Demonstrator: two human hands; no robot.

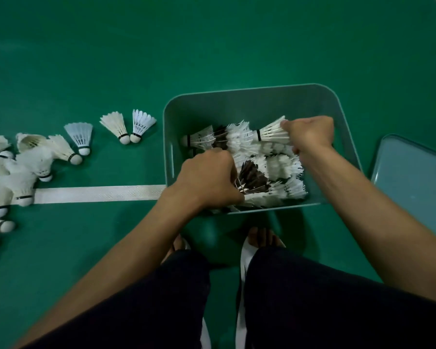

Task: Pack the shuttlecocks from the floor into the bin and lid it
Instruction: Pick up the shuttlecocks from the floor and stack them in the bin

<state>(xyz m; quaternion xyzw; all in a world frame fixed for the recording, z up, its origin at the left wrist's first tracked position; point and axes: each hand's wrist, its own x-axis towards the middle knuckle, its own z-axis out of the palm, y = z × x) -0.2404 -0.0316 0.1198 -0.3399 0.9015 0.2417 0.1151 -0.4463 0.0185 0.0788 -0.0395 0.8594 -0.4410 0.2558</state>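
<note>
A grey-green plastic bin (249, 102) stands on the green floor in front of me, holding several white and dark shuttlecocks. My right hand (310, 133) is inside the bin, shut on the feathers of a white shuttlecock (271, 133) whose cork points left. At the bin's near left my left hand (209, 177) is closed over shuttlecock feathers; what it grips is mostly hidden. Several loose shuttlecocks (81, 137) lie in a row and heap on the floor to the left. The bin's lid (413, 182) lies flat on the floor to the right.
A white court line (98, 193) runs across the floor from the left up to the bin. My bare feet in sandals (261, 239) and dark trouser legs (312, 298) are just below the bin. Open green floor lies beyond it.
</note>
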